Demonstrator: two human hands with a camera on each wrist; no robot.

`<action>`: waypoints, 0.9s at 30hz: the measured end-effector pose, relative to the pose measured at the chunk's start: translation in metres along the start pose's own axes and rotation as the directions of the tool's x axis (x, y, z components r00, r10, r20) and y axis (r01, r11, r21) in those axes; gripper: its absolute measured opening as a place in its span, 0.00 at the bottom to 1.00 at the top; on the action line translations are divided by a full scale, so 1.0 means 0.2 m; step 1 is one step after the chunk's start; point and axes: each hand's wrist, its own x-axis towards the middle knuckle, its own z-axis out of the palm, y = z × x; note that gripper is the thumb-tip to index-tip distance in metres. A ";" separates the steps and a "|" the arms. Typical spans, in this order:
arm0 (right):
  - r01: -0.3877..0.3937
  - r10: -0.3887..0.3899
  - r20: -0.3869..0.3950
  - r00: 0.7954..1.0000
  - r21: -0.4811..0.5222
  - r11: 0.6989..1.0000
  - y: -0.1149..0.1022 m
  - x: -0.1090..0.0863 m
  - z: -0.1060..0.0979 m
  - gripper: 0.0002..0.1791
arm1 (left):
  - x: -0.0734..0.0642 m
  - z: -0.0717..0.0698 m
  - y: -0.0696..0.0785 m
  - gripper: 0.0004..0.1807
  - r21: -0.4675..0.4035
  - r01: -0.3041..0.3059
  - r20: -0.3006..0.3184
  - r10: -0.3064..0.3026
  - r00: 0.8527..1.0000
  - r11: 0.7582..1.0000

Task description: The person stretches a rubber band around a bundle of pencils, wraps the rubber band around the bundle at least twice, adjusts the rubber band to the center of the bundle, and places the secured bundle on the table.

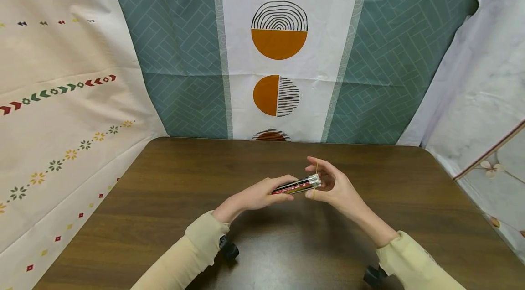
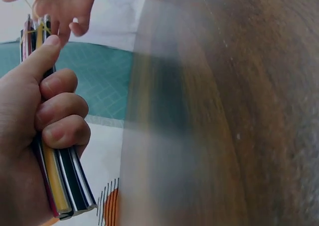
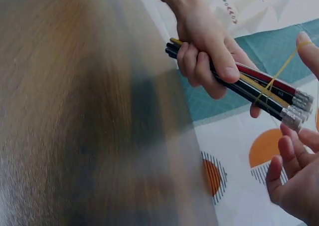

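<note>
My left hand grips a bundle of several pencils, its fingers wrapped round the shafts and the thumb lying along them. Black, red and yellow pencils show in the left wrist view. Their silvery ferrules and eraser ends point toward my right hand. A thin yellow rubber band crosses the bundle near the ferrules and stretches out to the right thumb. Thumb and fingers of the right hand are spread apart around the eraser ends, the band looped over them.
Both hands are above a brown wooden table. Behind it hangs a green and white patterned cloth, with pale cloths at the left and right. Dark wrist devices sit below the sleeves.
</note>
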 end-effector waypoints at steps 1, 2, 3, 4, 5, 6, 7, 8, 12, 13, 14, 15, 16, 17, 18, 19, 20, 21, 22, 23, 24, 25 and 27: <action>0.006 -0.006 0.004 1.000 -0.025 1.000 0.00 0.00 0.00 0.41 | 0.00 0.00 0.00 0.21 0.020 0.000 0.004 -0.001 1.000 1.000; 0.012 -0.012 0.009 1.000 -0.048 0.999 0.00 0.00 0.00 0.40 | 0.00 -0.01 0.00 0.21 0.041 -0.002 0.011 0.002 1.000 0.999; 0.015 -0.014 0.013 1.000 -0.067 0.998 0.00 0.01 0.00 0.40 | 0.00 -0.01 0.00 0.21 0.060 -0.004 0.021 0.002 1.000 0.998; 0.016 -0.015 0.018 1.000 -0.085 0.996 0.00 0.01 0.00 0.39 | 0.00 -0.01 0.00 0.21 0.077 -0.006 0.029 0.004 1.000 0.997; 0.017 -0.015 0.022 1.000 -0.105 0.994 0.01 0.01 0.00 0.39 | 0.00 -0.02 0.01 0.21 0.102 -0.010 0.038 0.006 0.999 0.995; 0.019 -0.016 0.027 0.999 -0.129 0.991 0.01 0.01 0.00 0.38 | 0.01 -0.02 0.01 0.21 0.125 -0.016 0.050 0.009 0.999 0.992; 0.019 -0.014 0.031 0.999 -0.151 0.988 0.01 0.01 0.00 0.37 | 0.01 -0.02 0.02 0.21 0.153 -0.021 0.065 0.011 0.998 0.988; 0.019 -0.013 0.037 0.999 -0.170 0.985 0.01 0.01 0.00 0.37 | 0.01 -0.03 0.03 0.20 0.182 -0.028 0.079 0.014 0.997 0.983; 0.005 0.005 0.040 0.999 -0.245 0.970 0.02 0.02 0.01 0.34 | 0.01 -0.02 0.08 0.20 0.316 -0.059 0.120 0.021 0.992 0.947; -0.007 0.016 0.034 0.999 -0.252 0.968 0.02 0.02 0.01 0.33 | 0.01 -0.02 0.09 0.19 0.345 -0.064 0.127 0.021 0.992 0.936; -0.014 0.022 0.030 0.999 -0.255 0.967 0.02 0.02 0.01 0.32 | 0.01 -0.02 0.09 0.19 0.370 -0.068 0.131 0.020 0.991 0.927; -0.023 0.030 0.022 0.999 -0.257 0.966 0.02 0.02 0.01 0.31 | 0.01 -0.01 0.10 0.19 0.396 -0.073 0.132 0.022 0.991 0.915; -0.034 0.039 0.013 0.999 -0.252 0.967 0.02 0.02 0.01 0.30 | 0.01 -0.01 0.11 0.19 0.416 -0.077 0.133 0.023 0.991 0.906; -0.042 0.046 0.007 0.999 -0.244 0.969 0.02 0.02 0.01 0.29 | 0.01 -0.01 0.11 0.19 0.433 -0.080 0.134 0.024 0.991 0.898; -0.051 0.053 0.002 0.999 -0.236 0.970 0.02 0.02 0.01 0.27 | 0.01 0.00 0.11 0.20 0.445 -0.084 0.137 0.025 0.990 0.892; -0.061 0.062 -0.001 0.998 -0.225 0.972 0.02 0.02 0.01 0.26 | 0.01 0.00 0.11 0.22 0.455 -0.084 0.140 0.022 0.990 0.886; -0.070 0.071 -0.003 0.997 -0.214 0.974 0.02 0.03 0.01 0.25 | 0.01 0.01 0.11 0.23 0.460 -0.086 0.144 0.021 0.989 0.884; -0.084 0.085 -0.006 0.996 -0.202 0.976 0.02 0.03 0.01 0.24 | 0.00 0.01 0.12 0.24 0.462 -0.091 0.149 0.024 0.989 0.882; -0.098 0.099 -0.005 0.995 -0.180 0.979 0.02 0.03 0.01 0.24 | 0.00 0.02 0.12 0.24 0.461 -0.096 0.154 0.027 0.988 0.882; -0.108 0.108 -0.006 0.994 -0.163 0.981 0.02 0.03 0.01 0.23 | 0.00 0.02 0.12 0.24 0.459 -0.106 0.162 0.034 0.986 0.882; -0.113 0.114 -0.006 0.993 -0.143 0.983 0.03 0.04 0.00 0.22 | -0.01 0.03 0.13 0.24 0.453 -0.116 0.170 0.042 0.985 0.884; -0.123 0.123 -0.005 0.992 -0.114 0.986 0.03 0.04 0.00 0.21 | -0.01 0.03 0.13 0.23 0.449 -0.130 0.176 0.055 0.983 0.884; -0.134 0.133 -0.012 0.991 -0.055 0.989 0.04 0.04 0.00 0.19 | -0.01 0.04 0.14 0.21 0.442 -0.166 0.187 0.090 0.978 0.882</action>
